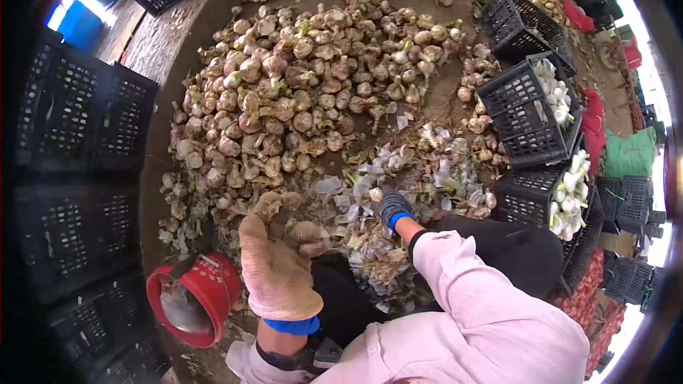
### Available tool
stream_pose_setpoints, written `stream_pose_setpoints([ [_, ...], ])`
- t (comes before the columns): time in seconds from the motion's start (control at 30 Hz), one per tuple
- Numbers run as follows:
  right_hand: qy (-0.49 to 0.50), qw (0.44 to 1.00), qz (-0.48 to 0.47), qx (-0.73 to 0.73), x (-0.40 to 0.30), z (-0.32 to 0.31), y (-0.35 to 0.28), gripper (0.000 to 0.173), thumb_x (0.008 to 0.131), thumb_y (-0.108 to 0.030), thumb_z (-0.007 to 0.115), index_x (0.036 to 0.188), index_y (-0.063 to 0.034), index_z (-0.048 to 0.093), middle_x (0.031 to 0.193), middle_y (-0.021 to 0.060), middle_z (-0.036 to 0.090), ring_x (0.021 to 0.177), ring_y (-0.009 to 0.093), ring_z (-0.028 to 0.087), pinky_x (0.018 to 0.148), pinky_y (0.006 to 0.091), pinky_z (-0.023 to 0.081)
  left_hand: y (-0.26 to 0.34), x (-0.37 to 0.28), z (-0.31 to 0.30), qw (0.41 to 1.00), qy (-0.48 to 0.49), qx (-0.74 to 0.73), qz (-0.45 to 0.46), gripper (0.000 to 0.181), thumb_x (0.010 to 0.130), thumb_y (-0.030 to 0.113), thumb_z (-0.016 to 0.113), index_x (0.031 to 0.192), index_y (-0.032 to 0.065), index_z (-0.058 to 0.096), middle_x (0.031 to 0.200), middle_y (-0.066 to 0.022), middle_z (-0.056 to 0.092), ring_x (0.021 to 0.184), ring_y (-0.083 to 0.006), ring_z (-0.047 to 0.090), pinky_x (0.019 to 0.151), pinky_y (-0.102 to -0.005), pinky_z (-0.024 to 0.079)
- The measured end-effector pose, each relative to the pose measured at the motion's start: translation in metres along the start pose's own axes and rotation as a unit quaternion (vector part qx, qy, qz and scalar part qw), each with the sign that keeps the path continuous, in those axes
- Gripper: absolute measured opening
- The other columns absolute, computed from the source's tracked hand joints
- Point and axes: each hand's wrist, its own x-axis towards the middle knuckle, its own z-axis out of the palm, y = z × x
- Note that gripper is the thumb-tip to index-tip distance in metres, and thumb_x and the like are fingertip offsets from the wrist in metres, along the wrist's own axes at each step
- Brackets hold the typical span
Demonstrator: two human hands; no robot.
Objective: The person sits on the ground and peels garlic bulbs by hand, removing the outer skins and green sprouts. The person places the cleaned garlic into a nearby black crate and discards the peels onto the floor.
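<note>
My left hand (283,261), in a cream knitted glove with soiled fingertips, is raised before the near edge of a heap of untrimmed garlic bulbs (304,96). Its fingers are bent and apart, and no object shows between them. Lower and to the right, my right hand (396,207) is curled in a dark grey glove with a blue cuff, over loose garlic skins (368,256). A pale garlic bulb (375,194) lies right at its fingertips. Whether the fingers grip it is unclear, as the palm side is hidden.
A red bucket (227,282) lies tipped at my left. Black plastic crates (64,112) line the left side. To the right, tilted black crates (525,117) hold cleaned white garlic (570,194). Red mesh sacks (584,290) and a green sack (630,152) are farther right.
</note>
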Motion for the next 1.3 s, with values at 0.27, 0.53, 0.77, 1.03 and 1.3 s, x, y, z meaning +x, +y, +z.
stream_pose_setpoints([
  [0.27,0.190,0.896,-0.253,0.310,-0.074,-0.071,-0.036,0.049,0.068,-0.019,0.071,0.113,-0.0081,0.055,0.107,0.0179,0.059,0.097,0.034,0.057,0.087,0.0375,0.045,-0.010,0.000,0.002,0.990,-0.039,0.133,-0.003,0.024,0.085,0.023,0.057,0.105,0.0101,0.056,0.091,-0.0047,0.059,0.062,-0.0128,0.052,0.052,-0.0261,0.044],
  [0.53,0.247,0.804,-0.500,0.204,-0.285,-0.194,-0.068,0.053,0.068,-0.012,0.071,0.117,-0.0091,0.053,0.103,0.0098,0.059,0.095,0.025,0.058,0.083,0.0348,0.047,-0.058,-0.065,-0.011,0.872,-0.383,0.254,0.168,0.078,0.071,0.003,0.069,0.133,0.0127,0.022,0.105,-0.0117,0.054,0.091,-0.0173,0.054,0.079,-0.0331,0.047],
  [0.77,-0.110,0.722,-0.237,0.641,-0.345,-0.201,-0.024,0.051,0.070,-0.028,0.077,0.106,-0.0014,0.053,0.098,0.0084,0.058,0.091,0.015,0.056,0.081,0.0291,0.046,-0.055,-0.147,-0.021,0.954,-0.277,0.110,0.024,0.053,0.075,0.010,0.060,0.122,0.0138,0.038,0.096,-0.0070,0.055,0.066,-0.0156,0.055,0.051,-0.0286,0.046],
  [1.03,-0.170,0.799,-0.219,0.533,-0.358,-0.213,-0.012,0.021,0.081,-0.022,0.065,0.093,-0.0051,0.064,0.078,0.0032,0.063,0.070,0.011,0.058,0.061,0.0249,0.047,-0.031,-0.168,-0.015,0.914,-0.270,0.234,-0.191,0.042,0.070,0.018,0.062,0.107,0.0040,0.048,0.076,-0.0076,0.053,0.052,-0.0151,0.045,0.044,-0.0237,0.034],
  [1.3,-0.138,0.746,-0.295,0.581,-0.361,-0.182,-0.004,0.038,0.077,-0.028,0.071,0.101,-0.0017,0.057,0.087,0.0053,0.062,0.080,0.010,0.058,0.070,0.0247,0.048,-0.060,-0.173,-0.025,0.935,-0.233,0.052,-0.261,0.039,0.074,0.038,0.057,0.090,0.0027,0.057,0.073,-0.0042,0.053,0.057,-0.0142,0.047,0.051,-0.0257,0.038],
])
